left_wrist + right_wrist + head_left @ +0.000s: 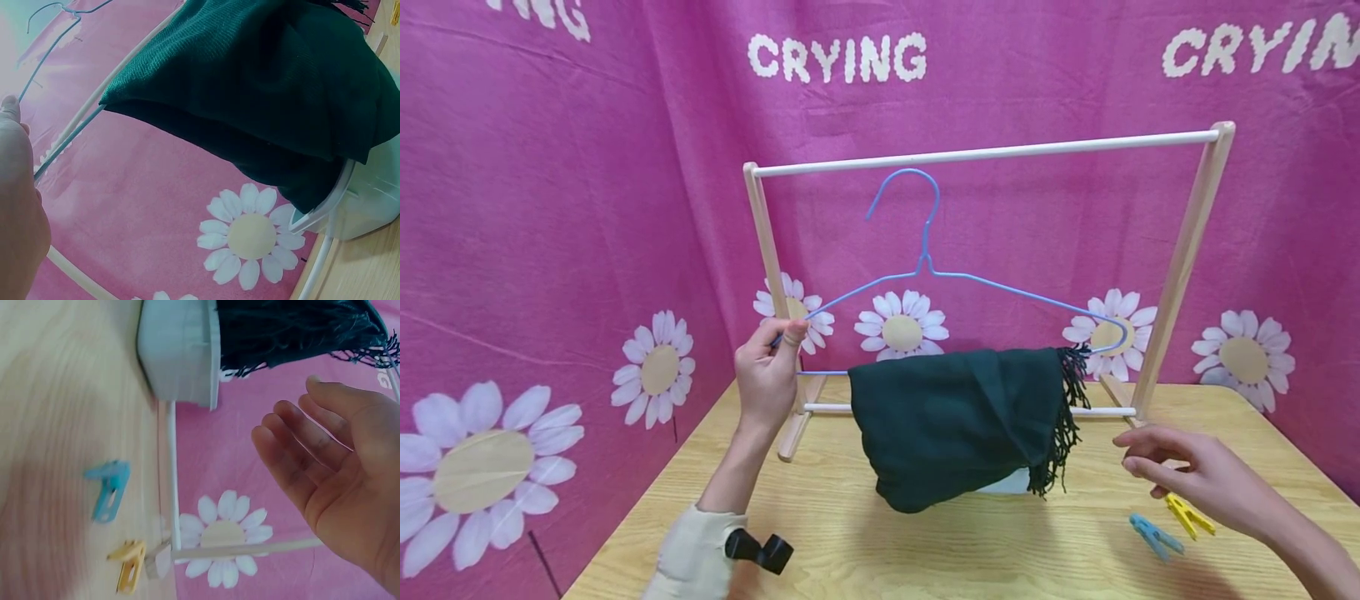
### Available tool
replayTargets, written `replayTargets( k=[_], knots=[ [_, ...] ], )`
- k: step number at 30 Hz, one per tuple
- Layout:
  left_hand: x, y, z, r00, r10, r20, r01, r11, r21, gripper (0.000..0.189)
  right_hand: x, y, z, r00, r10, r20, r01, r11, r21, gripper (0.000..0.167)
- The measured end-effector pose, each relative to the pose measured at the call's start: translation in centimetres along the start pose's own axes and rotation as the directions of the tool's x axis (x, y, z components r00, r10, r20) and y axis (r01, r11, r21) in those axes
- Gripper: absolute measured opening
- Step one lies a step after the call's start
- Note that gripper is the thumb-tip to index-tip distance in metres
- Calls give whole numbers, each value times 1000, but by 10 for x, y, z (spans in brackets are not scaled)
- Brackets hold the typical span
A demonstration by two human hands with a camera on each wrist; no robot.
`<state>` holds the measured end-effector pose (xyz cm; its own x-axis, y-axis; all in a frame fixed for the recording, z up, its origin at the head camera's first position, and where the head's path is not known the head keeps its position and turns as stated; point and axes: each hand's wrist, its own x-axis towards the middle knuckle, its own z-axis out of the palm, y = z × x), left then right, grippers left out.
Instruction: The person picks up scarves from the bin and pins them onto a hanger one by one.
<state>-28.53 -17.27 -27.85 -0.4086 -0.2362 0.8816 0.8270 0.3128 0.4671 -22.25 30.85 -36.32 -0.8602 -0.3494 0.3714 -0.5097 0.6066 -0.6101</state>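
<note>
A blue wire hanger point(880, 279) is held up by my left hand point(767, 375), whose thumb and fingers grip its left end. Over the hanger's lower bar drapes a dark green scarf point(955, 425), folded, with black-looking fringe point(1067, 417) on its right side. The hanger's hook is just below the rack's top rail and apart from it in the head view. My right hand point(1195, 471) holds nothing, its fingers loosely bent, to the right of the fringe. Beneath it on the table lie a blue clothespin point(1153, 535) and a yellow clothespin point(1189, 515).
A wooden rack point(1183, 267) with a white top rail point(985, 154) stands on the wooden table point(805, 517). Behind the scarf sits a pale plastic container point(375, 200), mostly hidden in the head view. Pink flowered cloth point(1037, 92) hangs at the back and sides.
</note>
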Motion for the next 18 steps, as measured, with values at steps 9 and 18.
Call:
replayTargets(
  k=[9, 18],
  knots=[
    [-1, -1, 0, 1000, 7, 2, -7, 1000, -16, 21, -16, 23, -2, 996, 23, 91, -15, 996, -93, 16],
    [-2, 0, 0, 1000, 9, 15, -9, 1000, -3, 17, -32, 52, -2, 952, 1, 306, 26, 996, -85, 20]
  ],
)
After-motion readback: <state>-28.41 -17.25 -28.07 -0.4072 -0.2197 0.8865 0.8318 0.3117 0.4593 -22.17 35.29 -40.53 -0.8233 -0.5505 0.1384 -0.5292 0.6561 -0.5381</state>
